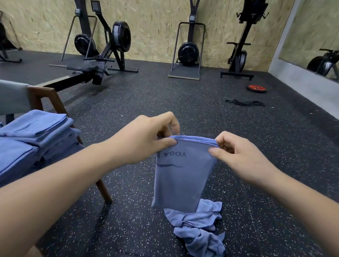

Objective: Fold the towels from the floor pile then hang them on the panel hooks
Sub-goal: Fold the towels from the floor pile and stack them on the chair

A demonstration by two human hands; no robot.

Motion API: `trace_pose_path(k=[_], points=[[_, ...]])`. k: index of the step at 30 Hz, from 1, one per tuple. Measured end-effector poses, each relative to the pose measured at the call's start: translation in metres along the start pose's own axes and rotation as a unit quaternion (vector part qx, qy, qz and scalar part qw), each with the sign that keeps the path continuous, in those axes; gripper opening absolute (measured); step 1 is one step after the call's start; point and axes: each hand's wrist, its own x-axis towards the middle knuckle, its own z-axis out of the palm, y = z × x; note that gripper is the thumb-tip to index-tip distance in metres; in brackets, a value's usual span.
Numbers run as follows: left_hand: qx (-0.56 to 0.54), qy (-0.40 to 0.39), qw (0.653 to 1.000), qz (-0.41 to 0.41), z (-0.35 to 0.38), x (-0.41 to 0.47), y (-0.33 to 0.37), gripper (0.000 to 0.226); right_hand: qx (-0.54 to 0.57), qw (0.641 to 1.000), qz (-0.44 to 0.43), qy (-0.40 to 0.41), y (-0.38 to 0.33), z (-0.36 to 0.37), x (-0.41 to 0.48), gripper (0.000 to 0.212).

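A blue towel (181, 179) with mirrored "YOGA" lettering hangs folded in front of me. My left hand (144, 140) pinches its top left corner and my right hand (238, 155) pinches its top right corner. Beneath it, a crumpled blue towel (200, 228) lies on the dark speckled floor. Several folded blue towels (29, 135) are stacked on a chair at the left. No panel hooks are in view.
The wooden chair (43, 97) with a grey back stands at my left. Rowing machines (102, 45) and other exercise machines (188, 51) line the far chipboard wall. A red weight plate (257, 88) and black bands (245, 102) lie on the floor at right.
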Motion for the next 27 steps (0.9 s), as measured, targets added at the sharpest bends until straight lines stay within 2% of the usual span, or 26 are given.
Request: trace_pose_path(k=[1, 3, 5, 7, 11, 16, 20, 23, 27], points=[[0.003, -0.007, 1.0, 0.006, 0.002, 0.0, 0.002, 0.026, 0.0, 1.0, 0.009, 0.005, 0.0, 0.002, -0.001, 0.011], [0.0, -0.028, 0.999, 0.016, 0.006, 0.0, 0.007, 0.03, -0.005, 1.0, 0.02, 0.003, -0.005, 0.007, -0.003, 0.03], [-0.004, -0.05, 0.998, 0.029, 0.012, 0.0, 0.012, 0.031, -0.015, 0.999, 0.013, -0.029, -0.015, 0.014, -0.008, 0.052], [-0.012, -0.064, 0.997, 0.041, 0.017, -0.001, 0.016, 0.034, -0.021, 0.998, -0.004, -0.061, -0.022, 0.025, -0.011, 0.064], [-0.062, -0.08, 0.994, 0.045, 0.02, -0.001, 0.022, 0.04, -0.023, 0.996, -0.025, -0.081, -0.029, 0.035, -0.011, 0.053], [-0.162, -0.067, 0.984, 0.015, 0.026, -0.005, 0.024, 0.046, -0.025, 0.995, -0.056, -0.081, -0.033, 0.036, -0.01, 0.026], [-0.278, -0.049, 0.959, -0.014, 0.038, -0.008, 0.016, 0.051, -0.033, 0.991, -0.098, -0.09, -0.035, 0.029, -0.01, 0.023], [-0.328, -0.091, 0.94, -0.024, 0.045, -0.011, 0.015, 0.048, -0.036, 0.987, -0.121, -0.098, -0.038, 0.023, -0.012, 0.021], [-0.345, -0.153, 0.925, -0.049, 0.056, -0.013, 0.006, 0.056, -0.002, 0.989, -0.116, -0.088, -0.038, 0.012, -0.01, 0.031]])
